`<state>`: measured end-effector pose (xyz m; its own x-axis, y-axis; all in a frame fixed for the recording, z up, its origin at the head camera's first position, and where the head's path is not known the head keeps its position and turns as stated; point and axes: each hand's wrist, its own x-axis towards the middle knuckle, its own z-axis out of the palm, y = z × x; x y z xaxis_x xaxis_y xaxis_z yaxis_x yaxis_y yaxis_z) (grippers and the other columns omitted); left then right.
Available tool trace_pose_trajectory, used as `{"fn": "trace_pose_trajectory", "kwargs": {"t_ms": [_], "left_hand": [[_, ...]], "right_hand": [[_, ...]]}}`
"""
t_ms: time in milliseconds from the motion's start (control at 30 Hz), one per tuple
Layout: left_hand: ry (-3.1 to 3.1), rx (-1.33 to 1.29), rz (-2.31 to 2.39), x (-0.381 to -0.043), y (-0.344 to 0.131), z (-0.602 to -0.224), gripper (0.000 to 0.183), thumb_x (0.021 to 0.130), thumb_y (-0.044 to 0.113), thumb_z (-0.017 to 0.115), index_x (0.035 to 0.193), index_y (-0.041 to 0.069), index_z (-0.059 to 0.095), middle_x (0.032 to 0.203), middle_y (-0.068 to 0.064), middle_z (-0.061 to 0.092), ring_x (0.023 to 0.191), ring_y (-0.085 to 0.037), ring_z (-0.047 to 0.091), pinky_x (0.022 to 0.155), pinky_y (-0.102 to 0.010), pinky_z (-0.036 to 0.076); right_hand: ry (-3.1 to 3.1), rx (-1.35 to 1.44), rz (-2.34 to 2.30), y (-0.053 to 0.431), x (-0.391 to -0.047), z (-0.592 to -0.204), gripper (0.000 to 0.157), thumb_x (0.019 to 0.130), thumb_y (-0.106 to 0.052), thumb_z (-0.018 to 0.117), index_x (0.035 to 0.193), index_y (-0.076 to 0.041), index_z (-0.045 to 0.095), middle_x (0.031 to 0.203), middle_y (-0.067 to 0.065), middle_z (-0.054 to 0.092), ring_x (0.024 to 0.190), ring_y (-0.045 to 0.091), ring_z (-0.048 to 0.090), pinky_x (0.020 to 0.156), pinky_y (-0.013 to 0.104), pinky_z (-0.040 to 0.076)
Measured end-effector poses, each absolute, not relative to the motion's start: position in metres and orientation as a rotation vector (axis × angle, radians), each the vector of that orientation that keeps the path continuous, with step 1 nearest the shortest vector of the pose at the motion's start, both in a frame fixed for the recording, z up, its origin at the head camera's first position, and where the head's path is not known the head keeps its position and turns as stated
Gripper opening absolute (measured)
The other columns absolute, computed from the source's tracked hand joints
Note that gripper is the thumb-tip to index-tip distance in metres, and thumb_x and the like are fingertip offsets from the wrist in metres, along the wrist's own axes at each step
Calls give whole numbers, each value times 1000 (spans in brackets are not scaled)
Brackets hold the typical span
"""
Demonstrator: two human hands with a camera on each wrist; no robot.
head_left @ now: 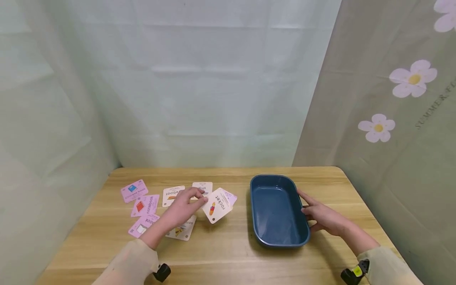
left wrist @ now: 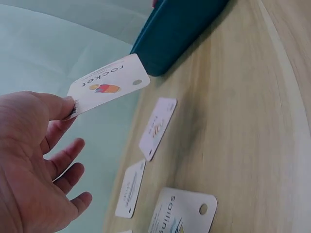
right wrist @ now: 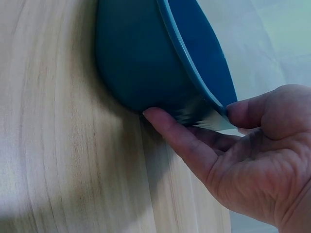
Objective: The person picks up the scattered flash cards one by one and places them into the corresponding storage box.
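My left hand (head_left: 182, 208) pinches a white rocket card (head_left: 216, 206) by its edge, thumb on the printed face. In the left wrist view that card is tilted above the table, and the other fingers are spread free of it. Beneath the held card lies a purple card (head_left: 230, 196), partly covered in the head view. White cards lie around the left hand: a ship card (head_left: 202, 186), a card ending in "eboat" (head_left: 171, 195) and a sailing card (head_left: 185, 230). My right hand (head_left: 325, 217) touches the right side of a deep blue tray (head_left: 278, 243), fingers against its outer wall.
Three purple cards lie at the table's left: a Chinese book card (head_left: 134, 190), a notebook card (head_left: 145, 205) and a book card (head_left: 140, 227), partly hidden by the left forearm. Fabric curtains (head_left: 206, 99) stand behind and beside the wooden table (head_left: 228, 261).
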<state>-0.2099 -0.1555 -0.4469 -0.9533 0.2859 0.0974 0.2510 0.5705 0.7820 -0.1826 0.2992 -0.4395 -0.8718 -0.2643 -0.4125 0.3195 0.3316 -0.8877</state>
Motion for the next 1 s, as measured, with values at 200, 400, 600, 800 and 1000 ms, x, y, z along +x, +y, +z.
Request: {"fn": "trace_pose_trajectory", "kwargs": {"t_ms": [200,400,600,800,1000], "left_hand": [[2674,427,1484,-210,-151,-438,22,102,33,65,88,15,65,135,-13,62,134,-39,49,110,-62,35],[2649,376,1560,-213,-144,-435,20,101,30,66,91,14,67,134,-11,63,133,-36,50,113,-61,31],[2655,377,1591,-213,-132,-432,21,100,32,67,89,14,67,133,-10,64,130,-35,53,108,-60,36],[2648,377,1595,-211,-120,-428,22,99,35,68,89,15,67,134,-10,64,131,-34,52,105,-57,40],[2617,442,1632,-213,-108,-424,19,98,31,70,87,16,68,132,-10,66,132,-34,52,109,-58,36]], "right_hand": [[2112,46,-1566,299,-182,-438,71,106,-6,38,166,-28,6,159,40,17,128,46,54,79,52,59],[2102,51,-1582,300,-182,-438,71,106,-5,36,166,-29,7,159,40,18,126,44,55,77,52,59],[2099,53,-1587,301,-181,-439,71,106,-5,36,166,-29,6,159,40,17,125,44,55,78,51,59],[2109,52,-1575,300,-180,-440,71,107,-5,36,166,-29,7,159,40,17,126,44,55,78,52,59],[2082,49,-1598,300,-180,-440,71,106,-5,36,166,-30,6,159,40,15,124,43,56,78,53,59]]}}
